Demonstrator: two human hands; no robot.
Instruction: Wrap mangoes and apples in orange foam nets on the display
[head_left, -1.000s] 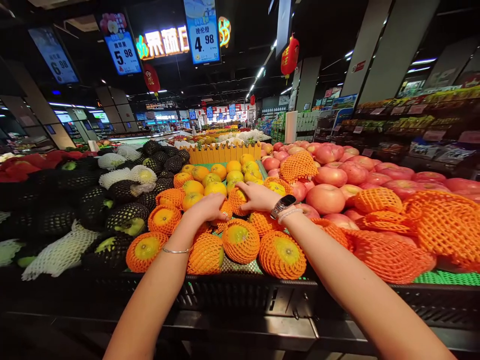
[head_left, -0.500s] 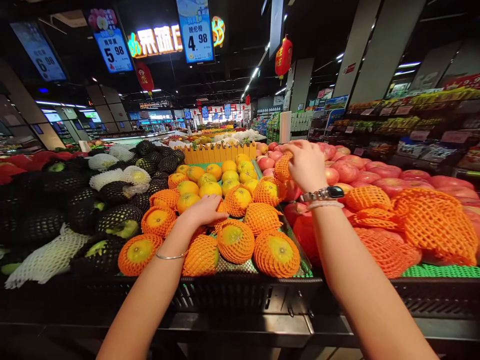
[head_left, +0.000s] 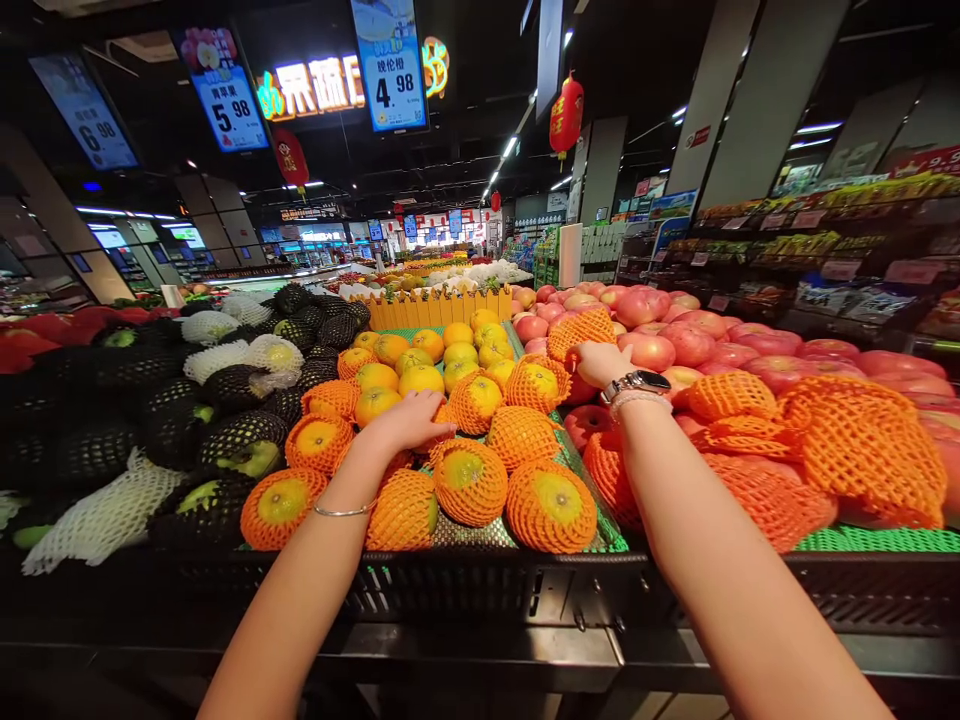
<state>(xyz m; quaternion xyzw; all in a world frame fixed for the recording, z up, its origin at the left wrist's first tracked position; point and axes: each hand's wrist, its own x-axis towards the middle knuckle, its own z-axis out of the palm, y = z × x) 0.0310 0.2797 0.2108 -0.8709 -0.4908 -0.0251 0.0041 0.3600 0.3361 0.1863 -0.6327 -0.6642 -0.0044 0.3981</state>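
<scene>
My left hand [head_left: 411,420] is closed over a netted orange in the middle of the orange bin; its palm and fingertips hide most of that fruit. Around it sit several oranges in orange foam nets, such as the front one [head_left: 556,505], and bare oranges [head_left: 421,380] lie just beyond. My right hand [head_left: 602,364] grips an orange foam net [head_left: 582,330] at the border between the oranges and the red apples [head_left: 691,342]. Whether that net has fruit inside is hidden. The fingers of this hand are partly out of sight behind the net.
Dark-netted green fruit [head_left: 127,400] is heaped on the left. Loose foam nets [head_left: 866,450] lie on the apples at right. A black bin edge [head_left: 465,580] runs along the front, and a small yellow fence [head_left: 442,307] closes off the back. Price screens [head_left: 388,70] hang overhead.
My right hand has dropped lower and turned, bringing the foam net down towards the edge of the apples. My left hand stays at the same place on the oranges.
</scene>
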